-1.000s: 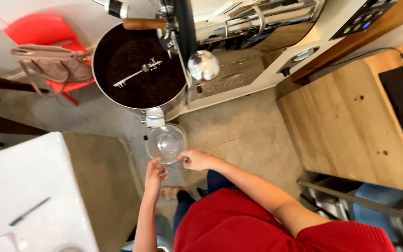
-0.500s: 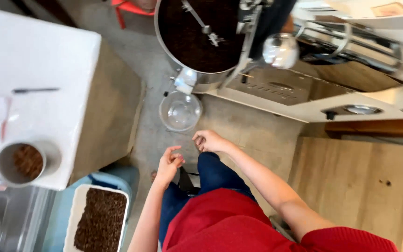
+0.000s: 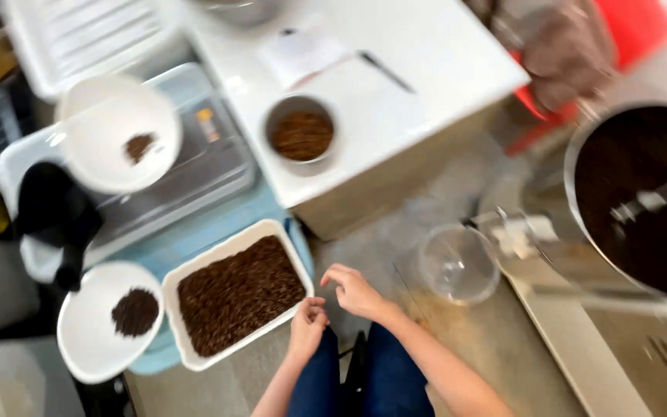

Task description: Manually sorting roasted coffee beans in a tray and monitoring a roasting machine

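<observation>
Grey concrete floor [image 3: 380,255] carries a white rectangular tray of coffee beans [image 3: 235,292] and a clear glass jar [image 3: 458,264]. Both hands hover empty above the knees: left hand [image 3: 307,324], fingers loosely curled, touches the tray's near corner; right hand [image 3: 358,291], grip open, is between tray and jar.

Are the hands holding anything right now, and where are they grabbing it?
Nothing is held. The left hand and the right hand are both bare, close together above the knees, beside the white tray of coffee beans.
</observation>
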